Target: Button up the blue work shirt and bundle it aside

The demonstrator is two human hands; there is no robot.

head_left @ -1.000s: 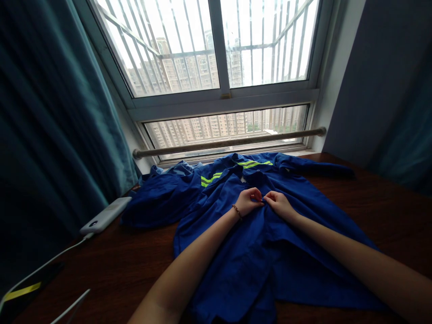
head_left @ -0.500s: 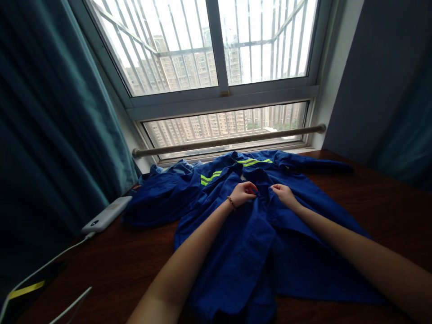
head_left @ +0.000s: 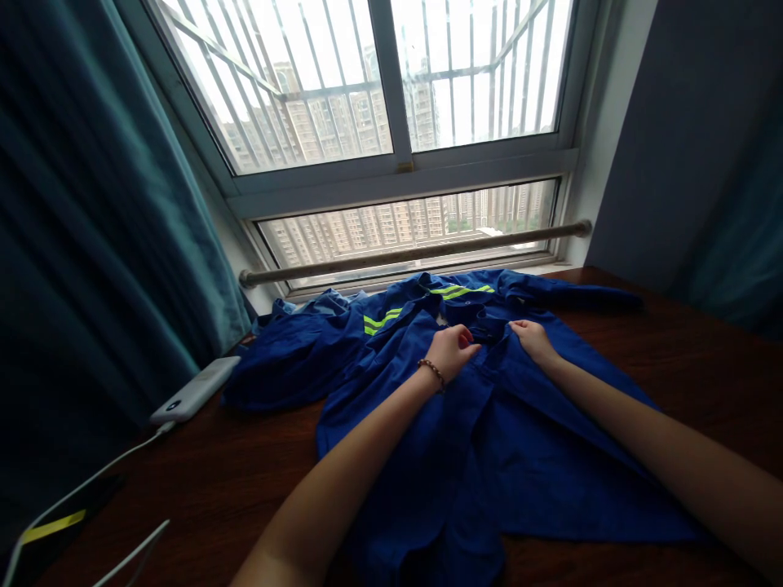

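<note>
A blue work shirt with neon-yellow stripes lies spread front-up on a dark wooden table. My left hand, with a bead bracelet at the wrist, is closed and pinches the shirt's left front edge just below the collar. My right hand is closed too and grips the right front edge at the same height. The two hands are a short gap apart, with the shirt's opening between them.
A white power bank with a white cable lies at the table's left. A dark flat object with a yellow band sits at the near-left corner. Teal curtains hang left; a barred window and rail stand behind the table.
Both hands have slid up the shirt front toward the collar and moved slightly apart. The view has tilted a little.
</note>
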